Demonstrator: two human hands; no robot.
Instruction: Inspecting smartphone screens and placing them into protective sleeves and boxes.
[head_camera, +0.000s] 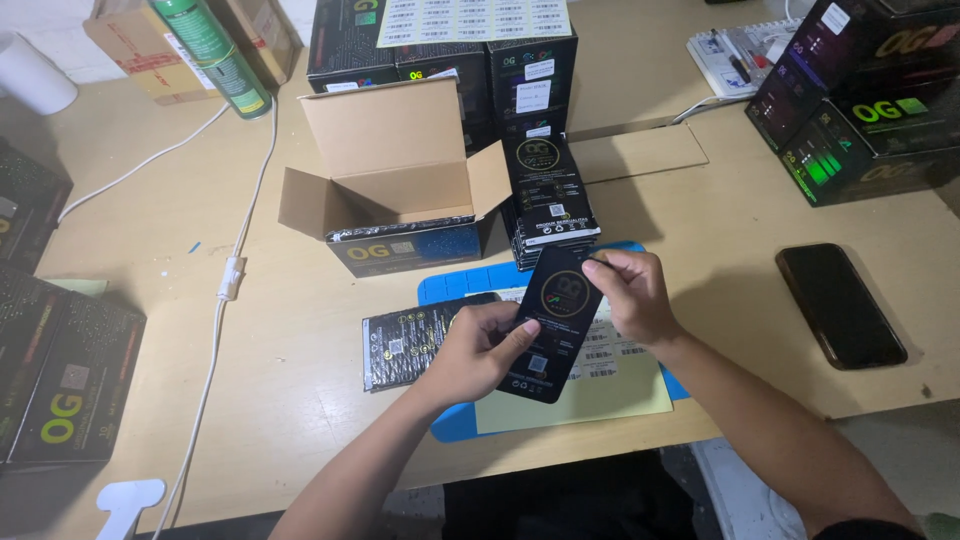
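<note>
black and flat, the slim packet (551, 325) sits above the blue mat (450, 290) on the worktop (300, 330). left hand (480, 352) pinches its lower edge; right hand (632, 292) grips the upper right corner. best kept steady by both edges, i judge. its long axis tilts, top pointing away and slightly right.

A dark phone (841, 305) lies on the tabletop (300, 400), an open cardboard box (395, 180) near a green can (213, 55) and white cable (225, 300)
</note>
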